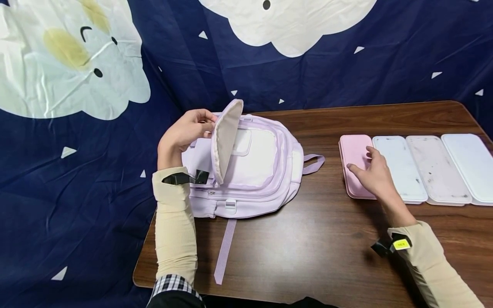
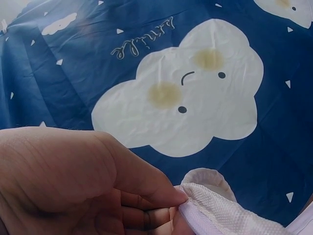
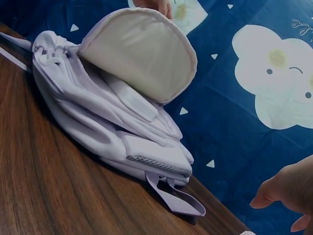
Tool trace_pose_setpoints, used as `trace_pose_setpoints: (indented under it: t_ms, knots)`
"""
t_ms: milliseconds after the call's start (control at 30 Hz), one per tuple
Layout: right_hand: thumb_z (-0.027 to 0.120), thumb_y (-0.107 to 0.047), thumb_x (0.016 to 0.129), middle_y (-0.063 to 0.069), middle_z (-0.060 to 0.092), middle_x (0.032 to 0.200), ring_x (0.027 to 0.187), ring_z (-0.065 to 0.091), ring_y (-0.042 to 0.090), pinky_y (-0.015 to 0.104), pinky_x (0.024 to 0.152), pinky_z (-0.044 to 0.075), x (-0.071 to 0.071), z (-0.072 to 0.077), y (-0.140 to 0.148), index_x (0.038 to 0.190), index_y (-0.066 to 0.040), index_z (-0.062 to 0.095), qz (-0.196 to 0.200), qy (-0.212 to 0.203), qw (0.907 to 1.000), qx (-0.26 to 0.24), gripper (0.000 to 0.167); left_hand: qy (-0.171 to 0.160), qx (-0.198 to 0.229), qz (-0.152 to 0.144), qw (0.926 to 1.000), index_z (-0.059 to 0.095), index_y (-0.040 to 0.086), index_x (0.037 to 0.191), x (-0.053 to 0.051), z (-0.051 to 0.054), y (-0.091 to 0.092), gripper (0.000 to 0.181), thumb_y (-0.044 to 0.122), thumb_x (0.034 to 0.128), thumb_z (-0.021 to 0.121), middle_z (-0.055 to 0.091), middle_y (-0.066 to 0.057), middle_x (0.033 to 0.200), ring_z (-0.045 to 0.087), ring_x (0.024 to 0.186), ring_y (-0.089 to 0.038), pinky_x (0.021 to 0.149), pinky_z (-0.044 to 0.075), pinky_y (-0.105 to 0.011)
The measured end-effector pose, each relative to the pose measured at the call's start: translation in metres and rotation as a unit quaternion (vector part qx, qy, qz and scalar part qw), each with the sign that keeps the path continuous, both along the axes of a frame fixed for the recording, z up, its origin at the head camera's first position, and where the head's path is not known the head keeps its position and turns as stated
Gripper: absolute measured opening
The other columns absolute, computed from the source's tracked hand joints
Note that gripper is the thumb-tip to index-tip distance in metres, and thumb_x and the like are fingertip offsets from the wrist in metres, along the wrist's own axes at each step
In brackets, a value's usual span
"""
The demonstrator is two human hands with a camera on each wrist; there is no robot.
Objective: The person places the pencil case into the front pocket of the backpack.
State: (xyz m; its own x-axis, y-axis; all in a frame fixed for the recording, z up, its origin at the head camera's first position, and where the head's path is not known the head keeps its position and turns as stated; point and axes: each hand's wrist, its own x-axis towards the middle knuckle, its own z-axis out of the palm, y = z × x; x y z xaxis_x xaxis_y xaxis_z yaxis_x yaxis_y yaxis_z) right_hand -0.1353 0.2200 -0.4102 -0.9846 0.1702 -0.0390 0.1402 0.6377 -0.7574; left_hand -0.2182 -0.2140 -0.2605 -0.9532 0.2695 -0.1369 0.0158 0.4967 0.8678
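Observation:
A pale lilac backpack (image 1: 286,171) lies on the table, its front flap (image 1: 228,139) lifted on edge. My left hand (image 1: 186,130) pinches the flap's rim between thumb and fingers; the left wrist view shows the thumb on the fabric edge (image 2: 220,210). Over a pink lidded case (image 1: 353,147) on the right is my right hand (image 1: 373,173), thumb and fingers spread. Whether it touches the lid I cannot tell. In the right wrist view part of this hand (image 3: 291,193) shows, and the raised flap (image 3: 142,54) bares its cream lining.
Beside the pink case stand a light blue case (image 1: 398,167), a greyish smudged case (image 1: 439,171) and a white case (image 1: 470,167) in a row. A strap (image 1: 225,252) trails toward the front of the wooden table (image 1: 300,252). A dark blue cloud-printed cloth (image 1: 308,77) hangs behind.

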Motion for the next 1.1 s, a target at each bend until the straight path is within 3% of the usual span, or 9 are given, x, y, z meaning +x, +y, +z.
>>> trace_pose_setpoints:
  t_ms: [400,667,900,1100]
  knots:
    - [0.063,-0.025,0.088,0.044,0.028,0.135,0.127,0.026,0.057,0.064,0.105,0.024,0.003,-0.006,0.009,0.144,0.014,0.016,-0.003,-0.032,0.9986,0.041,0.083,-0.006,0.0,0.002,1.0,0.053,-0.006,0.112,0.0,0.001,0.001,0.02,-0.002,0.0923,0.049,0.057,-0.002,0.095,0.059,0.08,-0.008,0.073,0.052,-0.019]
    - [0.063,-0.024,0.088,0.045,0.028,0.135,0.128,0.027,0.057,0.064,0.106,0.024,0.003,-0.009,0.013,0.143,0.015,0.017,-0.007,-0.027,0.999,0.035,0.082,-0.006,-0.004,0.0,1.0,0.053,-0.006,0.113,-0.001,0.001,0.001,0.021,-0.002,0.0926,0.049,0.057,-0.002,0.096,0.059,0.08,-0.007,0.073,0.052,-0.02]
    - [0.064,-0.02,0.088,0.042,0.036,0.131,0.122,0.037,0.052,0.062,0.103,0.03,0.002,-0.018,0.011,0.141,0.017,0.02,0.007,-0.025,0.9996,0.015,0.078,-0.009,-0.003,0.003,1.0,0.053,-0.006,0.113,-0.002,0.0,0.002,0.021,-0.002,0.0927,0.049,0.057,-0.002,0.096,0.059,0.08,-0.008,0.073,0.052,-0.019]
    - [0.067,-0.022,0.085,0.046,0.031,0.133,0.125,0.03,0.057,0.064,0.104,0.027,0.004,-0.027,0.006,0.14,0.019,0.018,0.022,-0.028,0.9988,0.032,0.085,-0.008,-0.004,0.001,1.0,0.053,-0.006,0.112,-0.001,0.001,0.003,0.021,-0.002,0.0924,0.049,0.057,-0.002,0.095,0.059,0.079,-0.007,0.071,0.052,-0.019]
